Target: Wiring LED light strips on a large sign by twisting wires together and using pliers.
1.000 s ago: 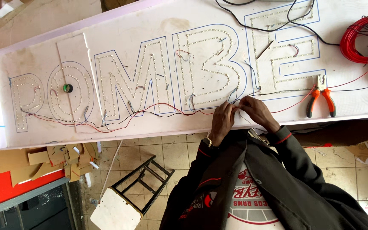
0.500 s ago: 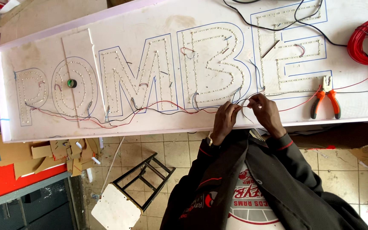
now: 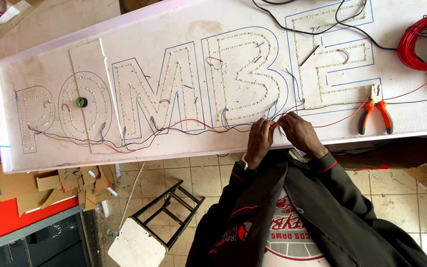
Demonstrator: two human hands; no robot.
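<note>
We see both hands meet at the lower centre of the frame, at the near edge of the sign board [image 3: 139,29]. The left hand [image 3: 259,141] and right hand [image 3: 300,133] pinch the wires [image 3: 174,127] between curled fingertips. The wires' long axis runs left to right along the board's lower edge, sagging under the letters. Pliers [image 3: 375,114] lie to the right, handles pointing down-frame. A red wire coil [image 3: 423,42] sits upper right.

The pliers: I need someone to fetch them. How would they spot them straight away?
Find the long white sign board, then its far right part beside the coil of red wire. The pliers lie flat near the front edge, the only tool with orange handles.
</note>
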